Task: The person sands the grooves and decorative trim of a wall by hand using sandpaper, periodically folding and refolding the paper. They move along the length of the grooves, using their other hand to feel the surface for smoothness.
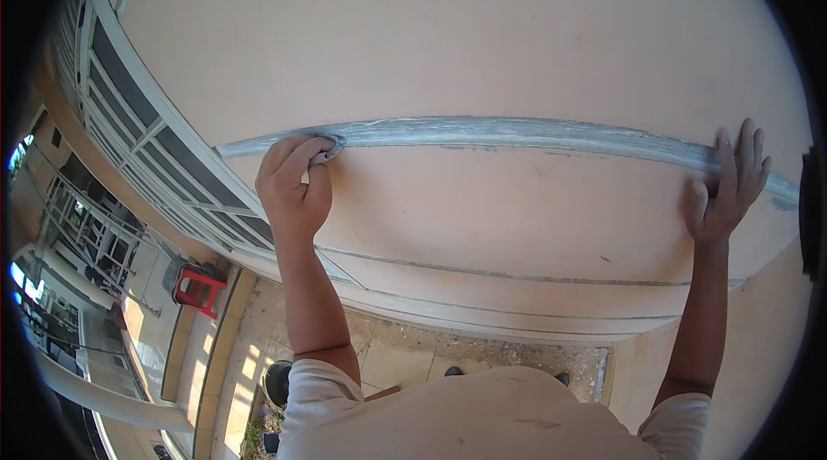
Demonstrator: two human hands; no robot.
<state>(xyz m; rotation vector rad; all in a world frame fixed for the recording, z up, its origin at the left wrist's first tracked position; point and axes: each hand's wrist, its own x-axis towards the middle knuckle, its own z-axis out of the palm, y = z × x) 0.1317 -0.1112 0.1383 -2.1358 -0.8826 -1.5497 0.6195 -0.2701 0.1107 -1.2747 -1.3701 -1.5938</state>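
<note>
A long grey metal straightedge [517, 133] lies flat against a peach-coloured wall [448, 29], running from the left to the far right. My left hand [295, 180] is closed at its left end, with a small round grey object [332, 148] pinched between thumb and fingers against the bar; what that object is I cannot tell. My right hand [728, 184] presses the right end of the bar to the wall, fingers spread over it and thumb below.
A white-framed glass door or window [146, 141] stands to the left of the wall. Below is a tiled floor [405, 357] with a red stool [200, 288], a dark bucket [277, 382] and a railing [77, 227] further left.
</note>
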